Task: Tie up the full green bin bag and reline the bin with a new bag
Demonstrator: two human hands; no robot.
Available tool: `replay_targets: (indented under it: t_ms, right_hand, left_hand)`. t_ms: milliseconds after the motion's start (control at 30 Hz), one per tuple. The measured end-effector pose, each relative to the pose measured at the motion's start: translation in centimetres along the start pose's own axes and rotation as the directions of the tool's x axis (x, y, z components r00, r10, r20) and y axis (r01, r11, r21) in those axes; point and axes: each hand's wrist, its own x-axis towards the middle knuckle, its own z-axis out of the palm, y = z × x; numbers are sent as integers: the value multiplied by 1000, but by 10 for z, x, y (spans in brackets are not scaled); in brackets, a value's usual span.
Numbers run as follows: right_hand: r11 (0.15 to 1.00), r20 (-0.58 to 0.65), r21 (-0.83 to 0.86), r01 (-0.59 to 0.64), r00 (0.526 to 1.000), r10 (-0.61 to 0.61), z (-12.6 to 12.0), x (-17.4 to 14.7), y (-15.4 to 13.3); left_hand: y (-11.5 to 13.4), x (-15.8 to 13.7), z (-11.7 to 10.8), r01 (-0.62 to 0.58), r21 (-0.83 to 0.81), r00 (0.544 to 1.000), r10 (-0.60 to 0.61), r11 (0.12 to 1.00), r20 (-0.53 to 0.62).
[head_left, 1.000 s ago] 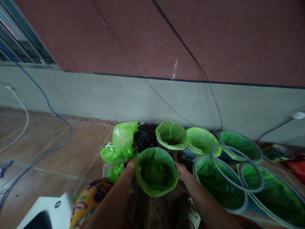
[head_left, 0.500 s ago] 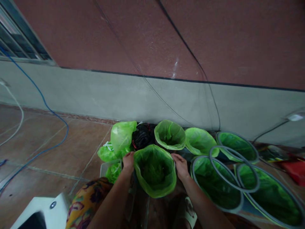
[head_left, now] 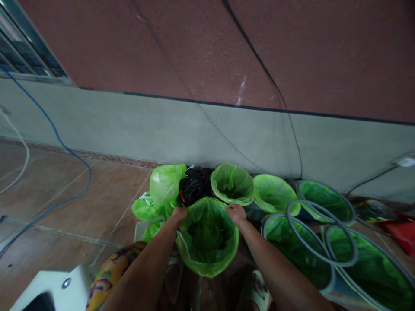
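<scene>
Between my hands stands a bin lined with a green plastic bag [head_left: 207,263], its edge folded outward over the rim. My left hand [head_left: 179,214] is closed on the bag's edge at the upper left of the rim. My right hand [head_left: 236,212] grips the edge at the upper right. The fingertips of both hands are partly hidden by the bag. Behind it stand two more green-lined bins [head_left: 231,183], without rings on top. At right, other lined bins [head_left: 298,250] have grey rings round their rims, and a loose grey ring [head_left: 355,255] lies across them.
Left of the bin are a knotted green bag [head_left: 166,183], a black bag [head_left: 195,185] and a clear container [head_left: 140,231]. A white stool [head_left: 61,287] stands at lower left. A blue cable [head_left: 60,140] trails over the floor; a wall [head_left: 145,129] runs behind.
Both hands have shifted along the rim, the right one a little leftward and up. The lined bin's front edge sits slightly lower in view. The bag stays in both hands.
</scene>
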Motion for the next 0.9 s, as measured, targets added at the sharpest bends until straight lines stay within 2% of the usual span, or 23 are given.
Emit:
replay_targets:
  t_ms: [100, 200, 400, 500, 567, 700, 800, 900]
  right_hand:
    - [998, -38, 56, 34, 999, -32, 4, -3, -3]
    - [991, -60, 119, 65, 996, -58, 3, -8, -3]
    - [925, -149, 347, 153, 983, -107, -4, -21, 3]
    - [915, -212, 358, 184, 971, -112, -15, -31, 4]
    - [936, -248, 306, 176, 964, -100, -24, -40, 5]
    - [992, -273, 115, 53, 962, -20, -33, -69, 18]
    - [993, -194, 41, -111, 974, 116, -27, -95, 37]
    - [978, -87, 94, -188, 977, 196, -21, -115, 53]
  left_hand:
    - [1, -5, -1, -25, 90, 999, 22, 996, 35]
    - [5, -16, -3, -55, 170, 999, 54, 984, 8]
    - [14, -41, -8, -60, 305, 991, 94, 951, -98]
    - [15, -50, -17, -44, 324, 978, 107, 945, -179]
    - [14, -57, -24, -56, 297, 964, 129, 953, -234]
    - [8, -69, -30, -39, 192, 959, 90, 981, -268]
    - [1, -77, -28, 22, 169, 981, 11, 985, -193]
    - [-8, -83, -28, 37, 179, 996, -21, 983, -91]
